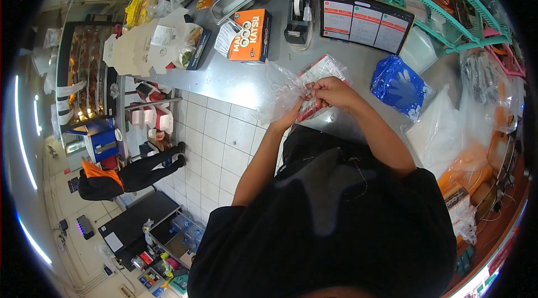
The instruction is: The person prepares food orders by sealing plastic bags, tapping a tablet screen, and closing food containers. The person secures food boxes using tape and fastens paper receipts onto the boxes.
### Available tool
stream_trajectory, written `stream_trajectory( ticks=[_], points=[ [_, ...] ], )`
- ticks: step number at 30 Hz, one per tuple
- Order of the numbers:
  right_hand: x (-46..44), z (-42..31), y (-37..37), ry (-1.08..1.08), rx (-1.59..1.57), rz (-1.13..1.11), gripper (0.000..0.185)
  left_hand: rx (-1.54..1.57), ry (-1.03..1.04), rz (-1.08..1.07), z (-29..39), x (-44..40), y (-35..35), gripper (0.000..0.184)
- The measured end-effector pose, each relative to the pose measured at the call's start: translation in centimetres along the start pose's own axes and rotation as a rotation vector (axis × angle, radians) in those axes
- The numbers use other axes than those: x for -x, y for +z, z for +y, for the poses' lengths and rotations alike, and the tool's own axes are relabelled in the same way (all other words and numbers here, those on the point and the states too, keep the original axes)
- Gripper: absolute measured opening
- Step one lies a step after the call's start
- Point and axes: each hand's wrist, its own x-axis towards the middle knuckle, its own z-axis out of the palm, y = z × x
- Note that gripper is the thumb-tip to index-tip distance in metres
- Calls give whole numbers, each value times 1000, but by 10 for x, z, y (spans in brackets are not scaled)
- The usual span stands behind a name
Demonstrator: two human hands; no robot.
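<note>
A clear plastic bag (274, 93) lies at the front edge of the steel counter, around a red and white package (330, 68). My left hand (297, 108) pinches the bag's gathered plastic from the left. Close against it, my right hand (332, 93) grips the same plastic with bent fingers. Both hands meet over the near part of the package and hide some of it. Loose plastic spreads out to the left of my hands.
On the steel counter (218, 79) stand an orange katsu box (247, 36), an open carton (148, 43), a metal tray (234, 1), a tape dispenser (298, 18), a tablet (365, 19) and a blue glove pack (399, 85). Another person (129, 177) stands at left.
</note>
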Motion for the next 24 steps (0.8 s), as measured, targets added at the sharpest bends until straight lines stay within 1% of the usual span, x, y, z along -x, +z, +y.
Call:
stream_trajectory(
  ticks=[2,4,7,10,11,14,16,18,22,24],
  points=[
    [-1,2,1,-16,-6,24,10,-54,29,39,-13,0,-1,32],
    [2,1,2,-71,8,22,11,-63,80,112,-5,3,3,27],
    [2,7,-2,-113,34,-20,12,68,89,91,0,1,6,26],
    [0,8,-5,-95,63,-71,13,71,104,76,-16,-3,4,34],
    [-1,7,-5,-79,57,-76,13,81,104,91,-21,-3,4,32],
    [-2,6,-5,-45,35,-82,13,86,81,110,-14,1,7,30],
    [1,4,-5,-40,12,-77,12,55,36,95,18,9,5,31],
    [3,3,-5,-47,29,-96,10,93,24,98,27,11,7,31],
    [5,-2,-3,-25,14,-64,11,79,16,82,25,10,6,32],
    [3,0,-5,-29,1,-73,11,143,44,91,21,8,8,33]
  ],
)
